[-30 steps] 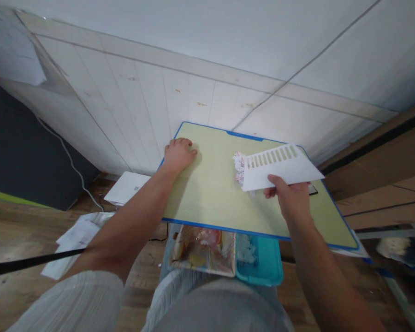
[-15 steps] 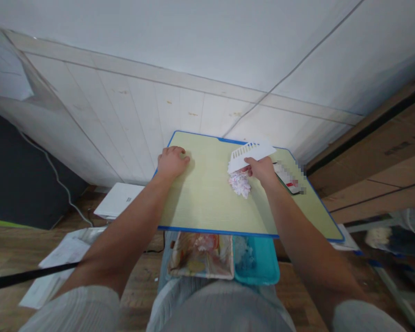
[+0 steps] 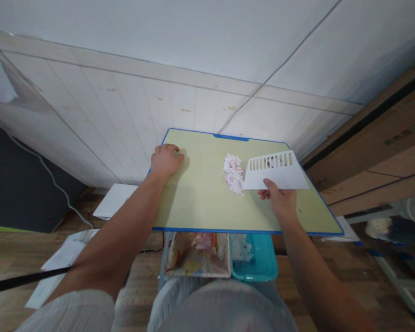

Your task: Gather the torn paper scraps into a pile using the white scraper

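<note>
from here i have the slotted white card (image 3: 290, 180) pinched by its near edge in the right hand (image 3: 280, 199), beside the shredded pile (image 3: 234, 173); probably light, bendy, best gripped there. the left hand (image 3: 166, 160) rests loosely curled, seemingly empty.

A thin cable (image 3: 263, 85) slants down the white wall (image 3: 131, 27); brown cardboard (image 3: 376, 152) stands at right, papers (image 3: 64, 252) lie at left.
</note>
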`<state>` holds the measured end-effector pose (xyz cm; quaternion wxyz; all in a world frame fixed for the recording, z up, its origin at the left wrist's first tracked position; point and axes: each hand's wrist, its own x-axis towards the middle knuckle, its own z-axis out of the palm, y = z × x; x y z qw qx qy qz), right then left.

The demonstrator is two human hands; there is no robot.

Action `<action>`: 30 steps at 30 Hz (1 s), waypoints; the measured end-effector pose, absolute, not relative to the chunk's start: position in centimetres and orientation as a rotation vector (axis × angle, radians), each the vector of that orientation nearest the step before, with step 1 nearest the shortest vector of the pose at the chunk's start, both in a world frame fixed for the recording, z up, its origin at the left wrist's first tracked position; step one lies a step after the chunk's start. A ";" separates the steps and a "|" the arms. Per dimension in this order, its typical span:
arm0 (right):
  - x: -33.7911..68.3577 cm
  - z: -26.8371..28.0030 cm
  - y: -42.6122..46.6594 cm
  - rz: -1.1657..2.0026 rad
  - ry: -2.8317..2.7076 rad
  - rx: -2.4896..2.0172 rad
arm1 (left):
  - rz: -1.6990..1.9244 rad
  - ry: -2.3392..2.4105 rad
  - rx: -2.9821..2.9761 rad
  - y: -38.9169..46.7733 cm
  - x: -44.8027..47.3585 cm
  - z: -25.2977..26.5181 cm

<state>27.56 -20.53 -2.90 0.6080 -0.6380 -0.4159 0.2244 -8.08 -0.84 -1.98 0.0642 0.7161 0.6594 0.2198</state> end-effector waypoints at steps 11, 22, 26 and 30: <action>25.0 -2.8 -18.8 0.513 -1.010 -1.452 | 0.666 1.968 2.197 -0.8 -8.4 -2.3; 25.4 -2.4 -21.9 0.611 -1.101 -1.433 | 0.672 1.973 2.177 -0.9 -8.3 -2.1; 25.1 -2.4 -22.2 0.557 -1.066 -1.457 | 0.678 1.977 2.172 -0.9 -8.3 -2.1; 24.1 -2.4 -21.7 0.552 -1.083 -1.492 | 0.693 1.972 2.168 -0.9 -8.3 -2.3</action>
